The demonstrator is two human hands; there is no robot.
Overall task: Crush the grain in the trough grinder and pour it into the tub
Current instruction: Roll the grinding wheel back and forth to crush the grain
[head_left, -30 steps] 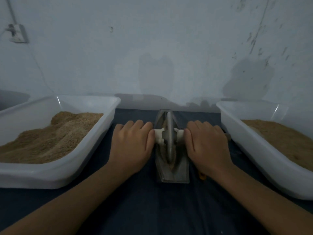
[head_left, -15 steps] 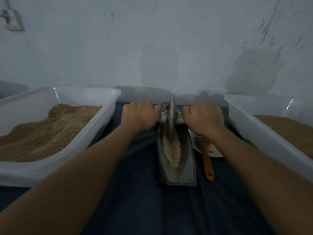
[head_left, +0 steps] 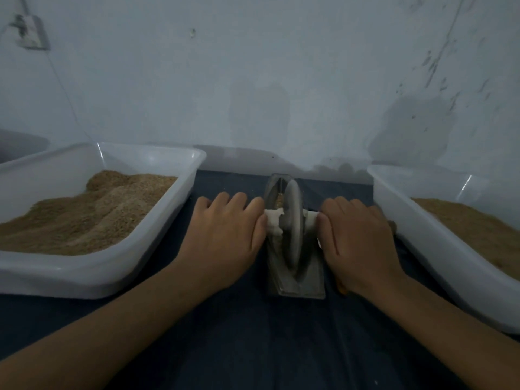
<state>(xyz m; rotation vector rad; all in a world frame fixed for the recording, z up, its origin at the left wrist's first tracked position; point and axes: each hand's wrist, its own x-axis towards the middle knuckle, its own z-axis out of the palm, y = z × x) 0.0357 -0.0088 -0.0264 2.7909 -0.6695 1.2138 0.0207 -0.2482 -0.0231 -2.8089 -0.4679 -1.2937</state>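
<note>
A metal trough grinder (head_left: 298,288) lies lengthwise on the dark cloth between two tubs. Its grey wheel (head_left: 292,229) stands upright in the trough, near the middle. A little grain (head_left: 278,199) shows in the trough behind the wheel. My left hand (head_left: 225,240) covers the left end of the white axle handle (head_left: 273,220), fingers draped over it. My right hand (head_left: 357,243) holds the right end the same way. The white left tub (head_left: 84,277) holds a heap of brown grain (head_left: 92,209). The white right tub (head_left: 450,266) holds a flatter layer of grain.
An orange tool handle (head_left: 342,288) peeks out under my right wrist, beside the trough. A pale wall stands close behind the tubs. Dark cloth (head_left: 253,347) covers the surface in front of the trough.
The wheel has rolled back toward me from the far end of the trough to its middle, and both hands came back with it.
</note>
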